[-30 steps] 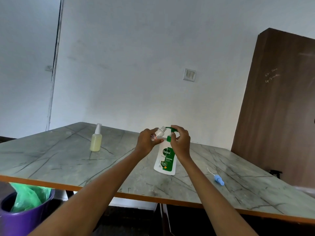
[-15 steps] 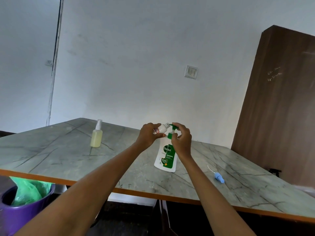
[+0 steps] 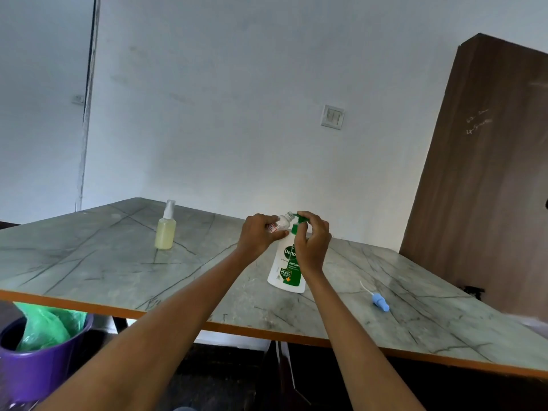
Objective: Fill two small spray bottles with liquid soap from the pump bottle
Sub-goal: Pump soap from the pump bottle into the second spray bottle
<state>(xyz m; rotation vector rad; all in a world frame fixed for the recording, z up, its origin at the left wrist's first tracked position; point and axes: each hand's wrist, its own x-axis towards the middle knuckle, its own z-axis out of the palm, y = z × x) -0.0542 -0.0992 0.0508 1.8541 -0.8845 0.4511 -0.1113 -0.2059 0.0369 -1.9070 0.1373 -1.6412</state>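
A white pump bottle [image 3: 285,268] with a green label stands near the middle of the marble-patterned table [image 3: 118,268]. My left hand [image 3: 258,237] grips a small uncapped spray bottle [image 3: 281,223], tilted with its open neck against the green pump spout. My right hand [image 3: 312,240] rests over the green pump head [image 3: 298,218], fingers curled on top of it. A second small spray bottle [image 3: 166,229], capped and holding yellowish liquid, stands upright far left on the table. A blue spray cap [image 3: 380,301] with its white dip tube lies on the table to the right.
A purple bin [image 3: 38,366] with a green bag stands below the table's front-left edge. A brown wooden cabinet [image 3: 486,173] rises at the right behind the table. The orange table edge [image 3: 252,332] runs across the foreground.
The small bottle in my left hand has tipped further and sits closer to the pump spout. My right hand has stayed on the pump head. The camera has shifted slightly.
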